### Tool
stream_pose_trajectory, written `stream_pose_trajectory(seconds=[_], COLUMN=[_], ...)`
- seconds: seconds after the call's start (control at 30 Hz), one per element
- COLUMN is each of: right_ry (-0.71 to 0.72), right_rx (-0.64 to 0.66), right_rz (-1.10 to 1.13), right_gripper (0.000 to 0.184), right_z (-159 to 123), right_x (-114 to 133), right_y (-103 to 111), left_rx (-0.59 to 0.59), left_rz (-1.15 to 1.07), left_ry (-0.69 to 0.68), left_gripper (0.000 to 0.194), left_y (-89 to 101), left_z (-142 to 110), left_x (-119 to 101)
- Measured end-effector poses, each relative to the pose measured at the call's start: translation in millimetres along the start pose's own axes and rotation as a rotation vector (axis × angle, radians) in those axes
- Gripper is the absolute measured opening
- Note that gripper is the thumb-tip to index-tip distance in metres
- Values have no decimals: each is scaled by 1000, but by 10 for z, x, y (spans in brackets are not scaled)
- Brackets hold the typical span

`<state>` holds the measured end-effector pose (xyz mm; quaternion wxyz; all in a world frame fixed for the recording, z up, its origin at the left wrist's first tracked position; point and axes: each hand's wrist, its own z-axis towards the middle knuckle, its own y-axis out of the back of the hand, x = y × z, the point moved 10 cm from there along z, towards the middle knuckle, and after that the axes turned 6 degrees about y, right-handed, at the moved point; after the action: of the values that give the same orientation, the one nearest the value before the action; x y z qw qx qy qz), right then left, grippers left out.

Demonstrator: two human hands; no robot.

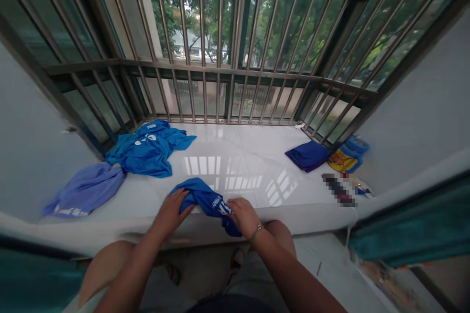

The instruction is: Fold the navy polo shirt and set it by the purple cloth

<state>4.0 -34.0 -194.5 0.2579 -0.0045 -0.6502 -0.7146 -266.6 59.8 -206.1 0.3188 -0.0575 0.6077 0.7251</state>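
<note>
A crumpled bright blue shirt (203,197) with white print lies at the front edge of a white marble window ledge (235,161). My left hand (172,212) rests on its left side, fingers curled onto the cloth. My right hand (243,215), with a bracelet at the wrist, grips the shirt's right end, part of which hangs over the ledge's edge.
A pile of blue shirts (149,147) and a lavender garment (86,190) lie at the ledge's left. A folded dark blue cloth (307,155) and a yellow and blue container (347,155) sit at the right. Metal window bars (220,58) close the back. Teal curtains (407,227) hang at right.
</note>
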Motion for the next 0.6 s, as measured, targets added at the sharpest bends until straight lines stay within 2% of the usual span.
stream_pose_trajectory(seconds=[0.1,0.17,0.23,0.33,0.43,0.5,0.6], right_ry=[-63,-118,-168,-218,-257,-284,-339], right_rx=[19,27,32,55,51,-2,-59], right_rz=[15,31,46,95,228,338,486], right_gripper=[25,22,23,26,29,34,31], right_z=[-138,-279,-448,-712,-947,-1071,-1206], right_x=[-129,-222,-312,-432,-564,-667,-806], right_y=[137,230,334,518,804,1082,1481], left_rx=[-30,-7,36,77,57,2,-105], left_rz=[-12,-11,18,69,78,48,-52], left_ry=[1,-10,-3,50,101,84,-13], left_gripper=[47,43,40,43,46,46,43], left_y=[208,294,325,349,464,641,1045], left_z=[-96,-181,-288,-475,-627,-666,-638], left_x=[387,497,518,463,355,233,-18])
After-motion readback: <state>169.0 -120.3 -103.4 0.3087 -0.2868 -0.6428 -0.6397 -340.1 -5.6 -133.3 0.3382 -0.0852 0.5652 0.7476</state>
